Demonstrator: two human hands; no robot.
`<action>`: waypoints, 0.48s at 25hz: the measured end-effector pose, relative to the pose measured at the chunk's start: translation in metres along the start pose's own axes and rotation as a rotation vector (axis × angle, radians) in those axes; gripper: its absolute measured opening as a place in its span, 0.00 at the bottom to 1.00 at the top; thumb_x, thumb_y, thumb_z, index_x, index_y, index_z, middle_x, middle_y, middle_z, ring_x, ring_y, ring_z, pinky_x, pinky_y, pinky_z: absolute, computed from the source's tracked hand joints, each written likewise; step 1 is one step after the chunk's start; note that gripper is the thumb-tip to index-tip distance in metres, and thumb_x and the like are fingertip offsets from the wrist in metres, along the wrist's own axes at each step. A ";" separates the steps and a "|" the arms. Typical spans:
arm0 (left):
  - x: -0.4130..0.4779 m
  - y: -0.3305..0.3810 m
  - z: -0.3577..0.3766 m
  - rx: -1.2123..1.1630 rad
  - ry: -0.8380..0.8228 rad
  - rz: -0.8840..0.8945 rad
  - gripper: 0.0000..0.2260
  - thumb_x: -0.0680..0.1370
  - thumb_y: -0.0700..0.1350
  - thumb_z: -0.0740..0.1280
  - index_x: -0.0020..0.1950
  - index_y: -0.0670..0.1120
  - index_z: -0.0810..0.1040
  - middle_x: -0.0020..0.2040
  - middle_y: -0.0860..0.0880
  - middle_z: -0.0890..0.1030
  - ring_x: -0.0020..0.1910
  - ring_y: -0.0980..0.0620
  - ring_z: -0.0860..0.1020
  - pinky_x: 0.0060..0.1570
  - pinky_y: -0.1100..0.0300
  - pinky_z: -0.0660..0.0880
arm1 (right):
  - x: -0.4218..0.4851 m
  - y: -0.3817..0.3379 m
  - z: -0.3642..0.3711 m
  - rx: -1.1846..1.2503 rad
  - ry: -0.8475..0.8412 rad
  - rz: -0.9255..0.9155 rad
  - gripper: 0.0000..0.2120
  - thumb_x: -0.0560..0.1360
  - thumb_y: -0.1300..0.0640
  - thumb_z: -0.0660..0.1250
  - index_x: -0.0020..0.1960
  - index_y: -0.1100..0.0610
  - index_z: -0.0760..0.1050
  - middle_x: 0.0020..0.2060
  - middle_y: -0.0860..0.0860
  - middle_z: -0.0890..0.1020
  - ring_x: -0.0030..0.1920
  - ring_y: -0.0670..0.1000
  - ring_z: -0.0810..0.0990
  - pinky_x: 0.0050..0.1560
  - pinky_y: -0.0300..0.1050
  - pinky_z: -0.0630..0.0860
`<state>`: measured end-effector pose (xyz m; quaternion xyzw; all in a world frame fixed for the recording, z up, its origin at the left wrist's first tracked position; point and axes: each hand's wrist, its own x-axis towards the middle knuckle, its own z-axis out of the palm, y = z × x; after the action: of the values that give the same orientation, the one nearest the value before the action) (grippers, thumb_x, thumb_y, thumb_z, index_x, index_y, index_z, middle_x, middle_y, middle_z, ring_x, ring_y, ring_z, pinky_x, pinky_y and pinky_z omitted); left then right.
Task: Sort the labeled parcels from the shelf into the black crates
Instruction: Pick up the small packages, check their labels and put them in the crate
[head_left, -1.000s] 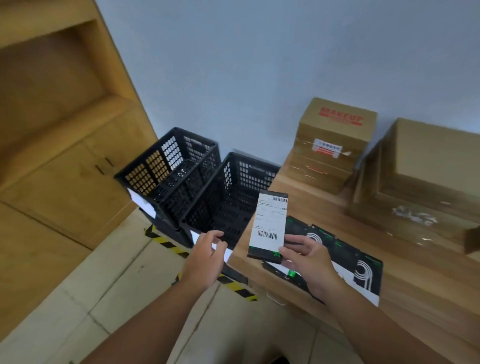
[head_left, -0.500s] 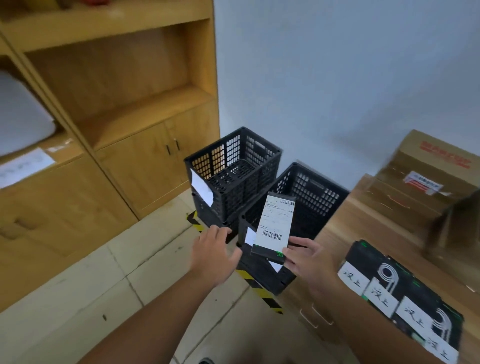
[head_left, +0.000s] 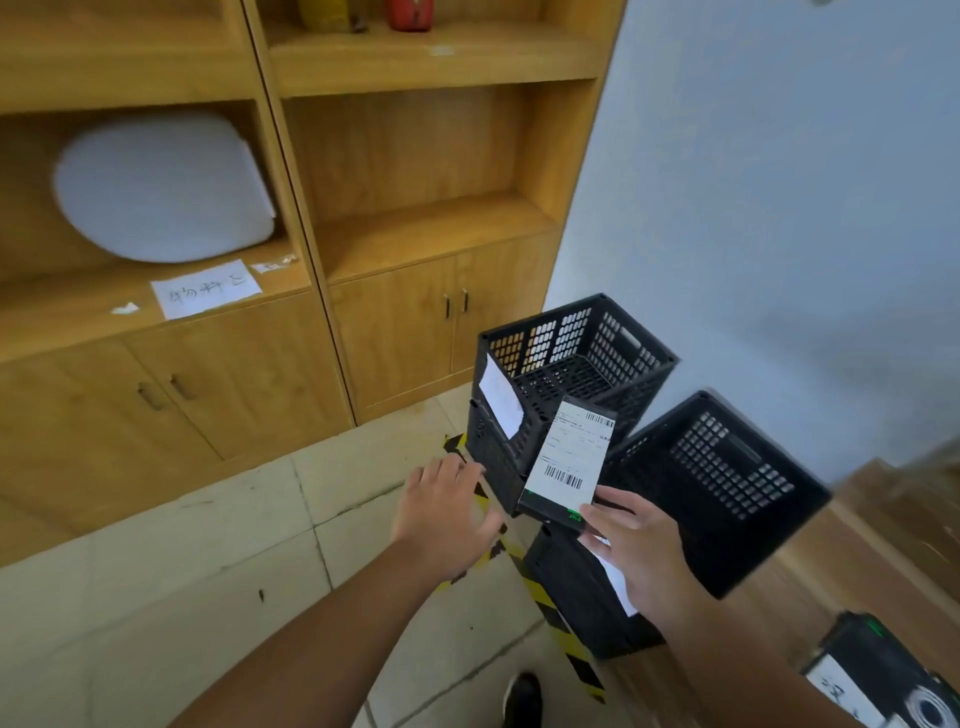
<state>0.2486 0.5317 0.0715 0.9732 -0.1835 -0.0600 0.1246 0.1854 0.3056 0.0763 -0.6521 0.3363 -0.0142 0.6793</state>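
Tall light-wood shelf unit (head_left: 415, 156) fills the far left, open bays above, cupboard doors below; white rounded foam-like bundle (head_left: 161, 187) sits in the left bay with a handwritten white paper sign (head_left: 205, 288) on the ledge under it. Pale tiled floor (head_left: 208, 545) near left, yellow-black hazard tape strip (head_left: 545, 603) running across it. Two black perforated plastic crates on the floor right of the shelf: far crate (head_left: 571, 364) with a white label on its near-left wall, near crate (head_left: 711, 483) just right of it, tilted in view. Wooden tabletop (head_left: 831, 571) at near right, black printed packet (head_left: 883, 680) at its near edge. My right hand (head_left: 636, 551) pinches the flat black parcel with white barcode label (head_left: 569, 462) by its bottom edge, upright, held in front of the crates. My left hand (head_left: 447, 514) is empty, fingers spread, just left of the parcel, not touching it. My dark shoe (head_left: 522, 699) at bottom.
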 end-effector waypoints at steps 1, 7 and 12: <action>0.004 -0.006 -0.001 0.002 0.002 -0.014 0.27 0.79 0.62 0.53 0.76 0.53 0.65 0.69 0.52 0.70 0.69 0.50 0.68 0.72 0.52 0.63 | 0.006 -0.003 0.007 -0.005 -0.010 -0.004 0.14 0.74 0.69 0.76 0.58 0.61 0.81 0.48 0.57 0.88 0.51 0.54 0.87 0.44 0.44 0.86; 0.063 -0.034 -0.003 0.072 -0.037 -0.053 0.26 0.80 0.61 0.53 0.75 0.52 0.66 0.68 0.51 0.70 0.67 0.48 0.68 0.71 0.51 0.64 | 0.072 -0.016 0.042 -0.013 -0.035 -0.015 0.15 0.73 0.68 0.76 0.58 0.60 0.81 0.49 0.56 0.88 0.52 0.53 0.87 0.41 0.42 0.85; 0.154 -0.043 -0.010 0.156 -0.076 -0.003 0.27 0.79 0.61 0.52 0.75 0.52 0.66 0.67 0.51 0.70 0.66 0.49 0.68 0.69 0.52 0.64 | 0.157 -0.035 0.067 -0.022 -0.031 0.008 0.11 0.74 0.70 0.75 0.53 0.60 0.80 0.45 0.53 0.86 0.45 0.48 0.86 0.36 0.37 0.82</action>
<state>0.4072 0.5150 0.0591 0.9773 -0.1908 -0.0824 0.0410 0.3533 0.2873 0.0336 -0.6583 0.3284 0.0025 0.6773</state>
